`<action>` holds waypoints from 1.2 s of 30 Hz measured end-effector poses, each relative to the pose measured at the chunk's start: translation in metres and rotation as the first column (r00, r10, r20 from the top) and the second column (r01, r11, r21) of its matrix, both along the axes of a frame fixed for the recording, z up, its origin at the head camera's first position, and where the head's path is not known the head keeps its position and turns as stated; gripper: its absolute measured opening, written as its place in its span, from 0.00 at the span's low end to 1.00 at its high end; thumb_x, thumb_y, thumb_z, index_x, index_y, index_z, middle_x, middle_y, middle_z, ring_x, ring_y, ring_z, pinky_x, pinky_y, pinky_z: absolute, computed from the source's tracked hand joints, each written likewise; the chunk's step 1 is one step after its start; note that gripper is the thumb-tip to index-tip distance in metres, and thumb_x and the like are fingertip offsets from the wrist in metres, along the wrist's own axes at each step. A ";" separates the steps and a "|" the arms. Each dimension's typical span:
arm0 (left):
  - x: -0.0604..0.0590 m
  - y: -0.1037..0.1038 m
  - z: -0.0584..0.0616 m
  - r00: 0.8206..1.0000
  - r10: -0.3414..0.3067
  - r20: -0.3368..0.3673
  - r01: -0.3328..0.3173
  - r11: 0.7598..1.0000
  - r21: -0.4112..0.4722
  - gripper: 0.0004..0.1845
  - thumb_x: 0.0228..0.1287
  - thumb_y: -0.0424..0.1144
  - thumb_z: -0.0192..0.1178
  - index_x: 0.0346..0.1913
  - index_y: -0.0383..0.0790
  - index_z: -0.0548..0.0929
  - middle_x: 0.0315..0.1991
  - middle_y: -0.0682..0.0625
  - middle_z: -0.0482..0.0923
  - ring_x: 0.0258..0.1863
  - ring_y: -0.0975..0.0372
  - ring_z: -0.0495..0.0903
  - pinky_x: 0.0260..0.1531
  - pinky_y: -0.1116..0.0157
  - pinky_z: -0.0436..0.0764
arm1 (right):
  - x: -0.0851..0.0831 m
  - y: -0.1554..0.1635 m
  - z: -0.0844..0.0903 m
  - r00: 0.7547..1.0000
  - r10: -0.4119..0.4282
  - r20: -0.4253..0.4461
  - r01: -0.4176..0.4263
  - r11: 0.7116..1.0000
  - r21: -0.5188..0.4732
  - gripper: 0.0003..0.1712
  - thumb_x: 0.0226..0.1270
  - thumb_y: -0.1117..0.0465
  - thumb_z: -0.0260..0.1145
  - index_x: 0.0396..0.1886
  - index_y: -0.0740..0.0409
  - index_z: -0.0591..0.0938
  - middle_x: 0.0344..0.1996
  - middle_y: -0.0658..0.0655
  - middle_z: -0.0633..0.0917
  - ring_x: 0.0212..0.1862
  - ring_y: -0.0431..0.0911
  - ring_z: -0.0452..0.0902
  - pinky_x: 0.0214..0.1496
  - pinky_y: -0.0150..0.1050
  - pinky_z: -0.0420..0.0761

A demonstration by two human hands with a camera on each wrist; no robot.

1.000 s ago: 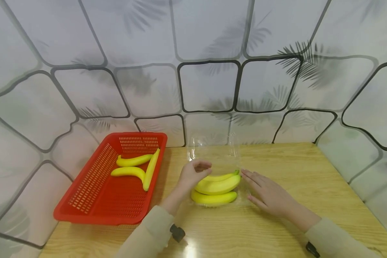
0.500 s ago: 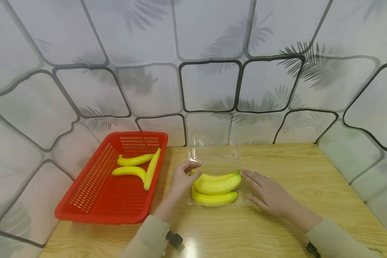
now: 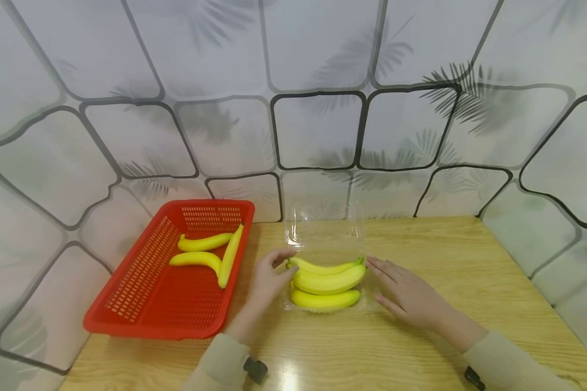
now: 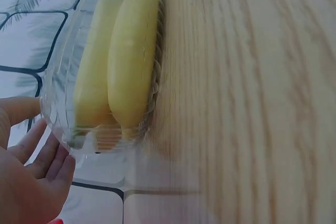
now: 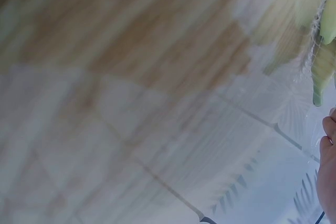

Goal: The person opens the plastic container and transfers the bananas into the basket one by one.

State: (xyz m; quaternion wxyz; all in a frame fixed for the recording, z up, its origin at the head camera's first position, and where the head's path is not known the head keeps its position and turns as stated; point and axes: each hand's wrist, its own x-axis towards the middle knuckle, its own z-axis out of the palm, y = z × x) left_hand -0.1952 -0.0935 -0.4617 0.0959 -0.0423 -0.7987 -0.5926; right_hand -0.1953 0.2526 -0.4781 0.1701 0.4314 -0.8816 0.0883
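Three yellow bananas [image 3: 330, 281] lie stacked across a clear plastic clamshell box [image 4: 59, 95] on the table. Its hinged lid [image 3: 325, 224] stands raised at the back. My left hand [image 3: 268, 281] is at the box's left end, thumb and fingers apart, fingertips close by the banana ends. In the left wrist view, the fingers [image 4: 55, 163] are right at the clear wall, with nothing gripped. Along the box's right end, my right hand [image 3: 408, 296] rests with straight fingers against the side. Only the edge of that hand shows in the right wrist view.
A red plastic basket [image 3: 166, 298] stands to the left, holding a curved banana [image 3: 195, 259], another banana [image 3: 205, 243] behind it and one more [image 3: 231, 258] leaning on the right wall. A patterned wall [image 3: 318, 130] rises behind the wooden table [image 3: 450, 260].
My left hand has drawn back leftward from over the bananas to the box's left end, uncovering the rear banana's tip. The right hand has stayed in place.
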 end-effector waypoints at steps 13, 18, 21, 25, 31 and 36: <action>-0.002 -0.013 -0.012 0.986 -0.119 -0.116 0.098 0.981 -0.167 0.20 0.55 0.16 0.72 0.52 0.25 0.87 0.53 0.32 0.87 0.59 0.38 0.83 0.68 0.44 0.81 | -0.001 0.002 -0.002 1.000 0.006 -0.003 -0.006 1.000 -0.008 0.43 0.70 0.56 0.73 0.78 0.68 0.68 0.77 0.67 0.72 0.73 0.61 0.74 0.86 0.25 0.31; -0.001 -0.016 -0.011 0.984 -0.146 -0.102 0.111 0.951 -0.288 0.22 0.54 0.20 0.75 0.54 0.31 0.89 0.55 0.38 0.88 0.60 0.43 0.84 0.69 0.43 0.79 | -0.002 0.001 -0.002 1.000 0.002 -0.003 -0.002 1.000 -0.002 0.43 0.70 0.55 0.73 0.78 0.68 0.68 0.78 0.66 0.72 0.74 0.60 0.74 0.85 0.24 0.30; 0.000 -0.015 -0.010 0.980 -0.189 -0.064 0.157 0.927 -0.340 0.24 0.54 0.22 0.76 0.56 0.33 0.88 0.57 0.39 0.87 0.63 0.44 0.82 0.71 0.43 0.77 | -0.002 0.001 -0.002 1.000 0.001 -0.002 -0.001 1.000 -0.003 0.43 0.69 0.56 0.73 0.78 0.67 0.68 0.78 0.66 0.72 0.74 0.60 0.74 0.85 0.24 0.30; 0.001 -0.012 -0.009 0.967 -0.254 -0.024 0.223 0.887 -0.404 0.26 0.53 0.25 0.78 0.57 0.34 0.87 0.59 0.39 0.85 0.65 0.44 0.79 0.72 0.42 0.76 | -0.001 0.001 -0.003 1.000 0.003 -0.004 -0.003 1.000 -0.006 0.43 0.69 0.56 0.73 0.78 0.68 0.68 0.78 0.66 0.72 0.73 0.60 0.74 0.86 0.24 0.31; 0.000 -0.008 -0.005 0.961 -0.277 0.016 0.252 0.850 -0.463 0.25 0.53 0.26 0.78 0.57 0.35 0.89 0.58 0.40 0.84 0.63 0.46 0.78 0.70 0.44 0.77 | -0.002 0.001 -0.003 1.000 0.016 -0.018 -0.016 1.000 -0.006 0.43 0.69 0.56 0.73 0.78 0.68 0.69 0.77 0.67 0.72 0.73 0.60 0.75 0.86 0.25 0.31; 0.001 -0.006 -0.002 0.955 -0.293 0.033 0.268 0.814 -0.515 0.24 0.56 0.28 0.77 0.57 0.37 0.89 0.57 0.42 0.84 0.62 0.48 0.79 0.68 0.47 0.79 | -0.002 0.001 -0.003 1.000 0.015 -0.017 -0.015 1.000 -0.013 0.42 0.70 0.56 0.72 0.78 0.69 0.69 0.77 0.67 0.72 0.73 0.61 0.74 0.86 0.25 0.32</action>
